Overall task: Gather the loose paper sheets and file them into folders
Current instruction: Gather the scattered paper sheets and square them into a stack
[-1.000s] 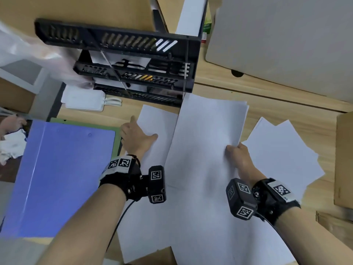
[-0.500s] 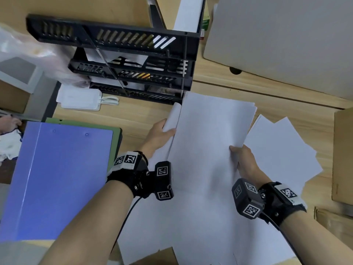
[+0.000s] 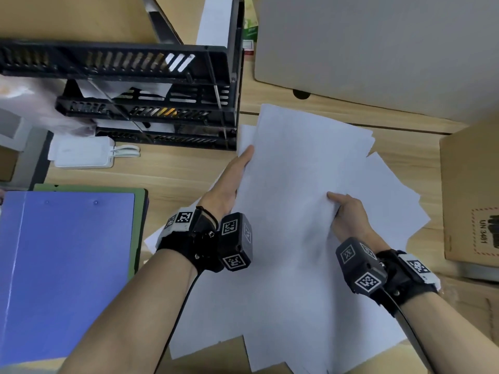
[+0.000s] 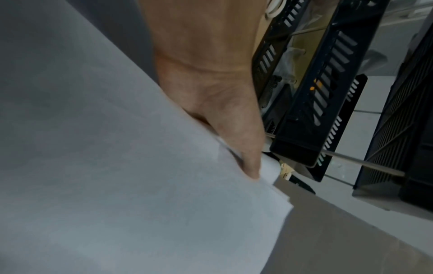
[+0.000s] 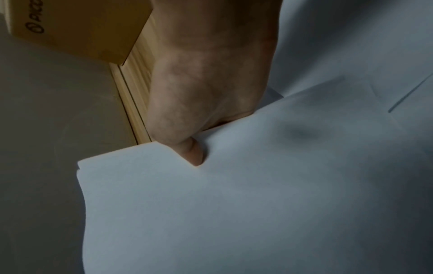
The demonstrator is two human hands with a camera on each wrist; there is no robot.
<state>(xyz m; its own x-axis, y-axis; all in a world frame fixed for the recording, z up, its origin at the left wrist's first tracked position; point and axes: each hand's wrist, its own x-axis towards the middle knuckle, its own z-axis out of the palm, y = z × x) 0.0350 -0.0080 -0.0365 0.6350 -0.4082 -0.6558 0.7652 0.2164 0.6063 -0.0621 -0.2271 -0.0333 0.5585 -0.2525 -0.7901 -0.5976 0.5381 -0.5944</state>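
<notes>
Sheets [image 3: 302, 184] form a loose white stack held between both hands above the desk [image 3: 175, 171], just right of the black tray rack [image 3: 151, 103]. Left hand [image 3: 229, 184] supports the left edge, thumb on top and fingers hidden beneath — grasping the stack. Right hand [image 3: 348, 211] pinches the right edge, thumb pressed on the top sheet, fingers under it. More sheets [image 3: 391, 198] lie fanned on the desk to the right and below, not yet collected. Blue folder [image 3: 67, 265] lies closed at the left, well apart from the stack.

Assessment: gathering is part done. To do it well, square the stack by tapping its edge on the desk before adding the rest — corners are visibly staggered. Keep the grip light; a hard pinch will crease the top sheet.
</notes>
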